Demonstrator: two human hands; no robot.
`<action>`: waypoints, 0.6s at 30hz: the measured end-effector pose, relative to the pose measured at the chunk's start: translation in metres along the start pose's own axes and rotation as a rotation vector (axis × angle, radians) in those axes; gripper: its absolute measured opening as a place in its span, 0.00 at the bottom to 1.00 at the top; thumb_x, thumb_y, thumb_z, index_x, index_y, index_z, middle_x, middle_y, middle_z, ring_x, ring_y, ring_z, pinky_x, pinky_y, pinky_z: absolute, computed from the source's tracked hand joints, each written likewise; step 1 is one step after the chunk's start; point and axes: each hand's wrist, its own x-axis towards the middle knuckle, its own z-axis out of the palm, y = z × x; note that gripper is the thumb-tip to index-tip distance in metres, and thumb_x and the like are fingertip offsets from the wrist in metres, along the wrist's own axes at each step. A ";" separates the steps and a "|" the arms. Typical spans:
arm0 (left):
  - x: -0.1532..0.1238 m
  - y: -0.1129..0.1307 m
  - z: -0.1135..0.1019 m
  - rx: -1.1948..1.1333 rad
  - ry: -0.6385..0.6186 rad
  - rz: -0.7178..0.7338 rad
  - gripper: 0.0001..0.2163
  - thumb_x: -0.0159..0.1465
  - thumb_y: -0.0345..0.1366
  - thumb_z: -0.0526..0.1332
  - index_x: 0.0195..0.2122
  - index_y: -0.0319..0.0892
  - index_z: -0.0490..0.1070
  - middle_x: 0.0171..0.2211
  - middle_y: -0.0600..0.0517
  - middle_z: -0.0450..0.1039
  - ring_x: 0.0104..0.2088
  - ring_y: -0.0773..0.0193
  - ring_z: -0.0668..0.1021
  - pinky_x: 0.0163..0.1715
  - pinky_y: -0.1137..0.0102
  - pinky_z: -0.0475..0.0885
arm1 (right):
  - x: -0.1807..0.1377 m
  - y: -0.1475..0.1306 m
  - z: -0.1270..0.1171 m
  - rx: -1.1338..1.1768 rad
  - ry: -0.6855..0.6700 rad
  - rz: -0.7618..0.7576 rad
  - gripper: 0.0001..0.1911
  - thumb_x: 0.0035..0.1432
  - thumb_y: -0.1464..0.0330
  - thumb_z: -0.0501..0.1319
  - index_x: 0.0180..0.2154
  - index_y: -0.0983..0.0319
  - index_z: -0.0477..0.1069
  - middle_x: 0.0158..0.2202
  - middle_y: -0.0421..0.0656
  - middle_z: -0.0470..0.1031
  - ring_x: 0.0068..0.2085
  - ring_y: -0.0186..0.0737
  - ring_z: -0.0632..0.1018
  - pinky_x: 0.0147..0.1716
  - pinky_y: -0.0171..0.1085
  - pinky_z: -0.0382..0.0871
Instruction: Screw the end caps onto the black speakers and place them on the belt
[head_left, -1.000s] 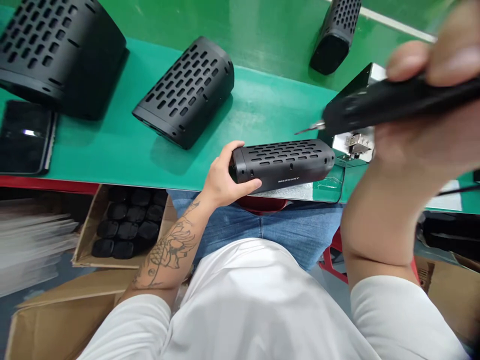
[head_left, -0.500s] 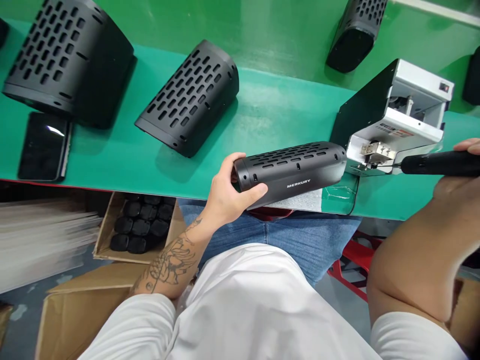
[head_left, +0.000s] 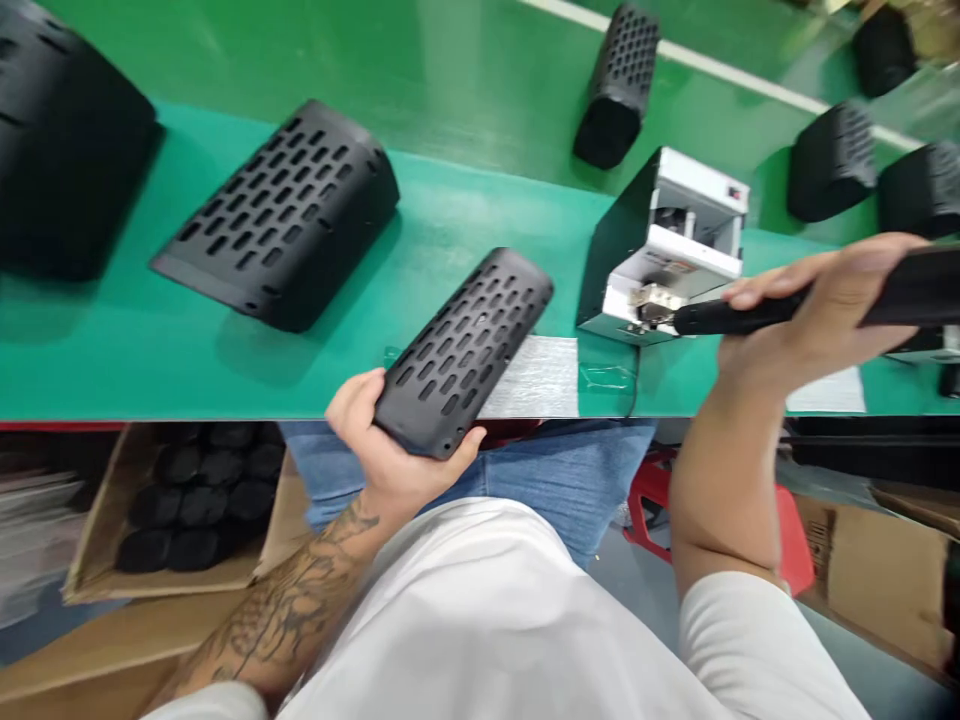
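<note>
Speaker shell: a black perforated speaker housing (head_left: 463, 352) tilts over the near edge of the green bench (head_left: 187, 370), its lower end gripped.
Left hand: the left hand (head_left: 382, 450) wraps fingers and thumb around that lower end, over the lap.
Right hand: the right hand (head_left: 817, 310) closes on a black electric screwdriver (head_left: 757, 315), tip touching the screw feeder (head_left: 667, 250).
Open room: bare mat lies between the held housing and a larger housing (head_left: 281, 215) at left.
Beyond: more housings (head_left: 615, 90) sit on the belt; a carton of black parts (head_left: 187, 500) stands below the bench edge.
</note>
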 end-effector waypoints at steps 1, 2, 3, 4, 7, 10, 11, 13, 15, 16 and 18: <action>-0.009 0.003 0.001 0.032 -0.003 0.016 0.63 0.51 0.70 0.87 0.80 0.50 0.60 0.72 0.33 0.66 0.72 0.25 0.77 0.72 0.28 0.80 | -0.001 -0.004 0.007 -0.036 0.018 -0.009 0.30 0.74 0.42 0.80 0.37 0.52 0.67 0.26 0.31 0.70 0.26 0.35 0.82 0.29 0.34 0.85; -0.017 0.007 0.002 0.049 -0.029 0.029 0.64 0.49 0.72 0.88 0.79 0.51 0.60 0.73 0.32 0.65 0.71 0.24 0.77 0.71 0.27 0.81 | -0.001 -0.007 0.013 -0.069 0.036 -0.020 0.29 0.75 0.43 0.79 0.38 0.52 0.68 0.26 0.32 0.71 0.26 0.36 0.82 0.29 0.36 0.85; -0.024 0.011 0.001 0.048 -0.066 0.045 0.64 0.49 0.72 0.88 0.78 0.51 0.61 0.73 0.31 0.64 0.69 0.25 0.79 0.68 0.27 0.84 | -0.001 -0.007 0.019 -0.101 0.054 -0.033 0.28 0.76 0.42 0.78 0.39 0.52 0.69 0.26 0.32 0.72 0.25 0.37 0.82 0.28 0.37 0.85; -0.029 0.015 -0.002 0.034 -0.107 0.064 0.62 0.51 0.73 0.88 0.78 0.51 0.62 0.74 0.31 0.63 0.66 0.27 0.82 0.63 0.30 0.87 | -0.001 -0.006 0.023 -0.132 0.080 -0.050 0.28 0.77 0.42 0.77 0.39 0.52 0.69 0.26 0.32 0.73 0.25 0.37 0.82 0.27 0.38 0.84; -0.027 0.016 -0.016 -0.033 -0.199 0.133 0.55 0.59 0.69 0.85 0.79 0.50 0.65 0.73 0.32 0.65 0.53 0.39 0.86 0.46 0.43 0.93 | 0.000 0.006 0.029 -0.170 0.325 -0.224 0.30 0.71 0.39 0.80 0.38 0.52 0.71 0.24 0.31 0.72 0.21 0.36 0.77 0.23 0.37 0.78; 0.016 0.005 -0.034 -0.154 -0.334 0.271 0.44 0.66 0.60 0.82 0.79 0.54 0.71 0.74 0.34 0.69 0.52 0.41 0.88 0.47 0.45 0.93 | 0.002 0.017 0.029 -0.124 0.587 -0.392 0.32 0.60 0.37 0.85 0.38 0.51 0.75 0.23 0.30 0.73 0.20 0.36 0.76 0.20 0.38 0.73; 0.038 0.002 -0.039 -0.209 -0.407 0.314 0.39 0.68 0.56 0.80 0.78 0.56 0.74 0.75 0.35 0.71 0.54 0.40 0.89 0.52 0.42 0.94 | 0.003 0.019 0.029 -0.109 0.602 -0.396 0.32 0.57 0.36 0.85 0.39 0.51 0.76 0.23 0.30 0.73 0.20 0.36 0.76 0.21 0.38 0.74; 0.091 0.000 -0.043 -0.306 -0.581 0.330 0.33 0.68 0.51 0.78 0.74 0.59 0.80 0.77 0.39 0.75 0.62 0.35 0.89 0.65 0.35 0.90 | 0.002 0.021 0.031 -0.107 0.510 -0.294 0.32 0.57 0.35 0.84 0.40 0.50 0.76 0.24 0.31 0.75 0.23 0.36 0.79 0.25 0.37 0.78; 0.143 0.008 -0.037 -0.305 -0.777 0.283 0.31 0.63 0.50 0.80 0.68 0.60 0.85 0.78 0.42 0.78 0.76 0.27 0.82 0.79 0.26 0.78 | 0.000 0.021 0.034 -0.103 0.355 -0.102 0.33 0.58 0.34 0.82 0.41 0.49 0.74 0.26 0.32 0.77 0.28 0.37 0.84 0.31 0.36 0.83; 0.165 0.015 -0.030 -0.296 -0.875 0.271 0.31 0.61 0.51 0.81 0.67 0.58 0.87 0.78 0.43 0.79 0.81 0.24 0.77 0.85 0.21 0.68 | -0.001 0.022 0.035 -0.096 0.268 0.021 0.33 0.60 0.33 0.82 0.42 0.50 0.74 0.27 0.33 0.78 0.31 0.39 0.87 0.34 0.36 0.86; 0.198 0.030 -0.012 -0.294 -1.023 0.231 0.30 0.61 0.54 0.81 0.65 0.55 0.87 0.76 0.46 0.82 0.88 0.23 0.69 0.90 0.17 0.48 | 0.000 0.025 0.035 -0.072 0.120 0.252 0.34 0.64 0.31 0.79 0.42 0.50 0.72 0.29 0.36 0.79 0.38 0.45 0.92 0.38 0.39 0.90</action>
